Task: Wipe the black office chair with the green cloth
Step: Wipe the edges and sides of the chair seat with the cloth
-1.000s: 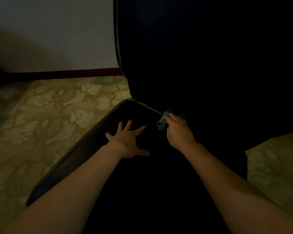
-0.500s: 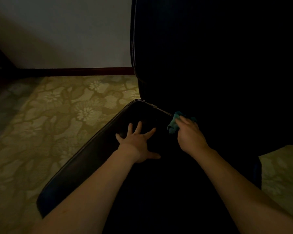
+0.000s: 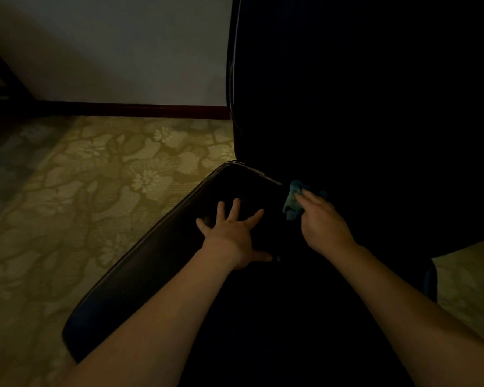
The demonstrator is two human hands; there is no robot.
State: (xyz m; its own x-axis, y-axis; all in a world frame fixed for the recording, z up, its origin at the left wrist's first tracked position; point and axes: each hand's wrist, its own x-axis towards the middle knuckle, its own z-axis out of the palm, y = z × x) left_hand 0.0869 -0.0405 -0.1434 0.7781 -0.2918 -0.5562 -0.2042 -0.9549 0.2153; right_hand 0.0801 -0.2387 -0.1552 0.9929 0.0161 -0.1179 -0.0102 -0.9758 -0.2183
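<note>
Across the middle and right of the frame stands the black office chair (image 3: 347,93), so dark that its tall backrest (image 3: 305,135) shows little beyond a faint piped edge on its left side. Its seat (image 3: 157,261) slants from the lower left up toward the centre, and a dull sheen marks its left rim.

At the centre, the left hand (image 3: 235,238) lies flat on the seat with fingers spread and straight, palm down, thumb pointing right. It holds nothing. Just to its right, the right hand (image 3: 324,227) grips the green cloth (image 3: 291,202), with fingers bent over the bunched fabric. The cloth sticks out past the fingertips on the hand's left and upper side. It sits at the back of the seat, right where the seat meets the foot of the backrest, close to the seat's rear left corner. Whether it presses on the seat or on the backrest cannot be told in this dim light. The two hands are near each other but apart, and both bare forearms reach in from the bottom edge.

Left of the chair lies a yellow-green carpet (image 3: 81,191) with a pale flower pattern, and a strip of it also shows at the lower right. Along the top left runs a pale wall (image 3: 123,46) with a dark red skirting board (image 3: 137,110) at its foot. Some dark furniture (image 3: 0,79) stands at the far upper left, too shadowed to identify.
</note>
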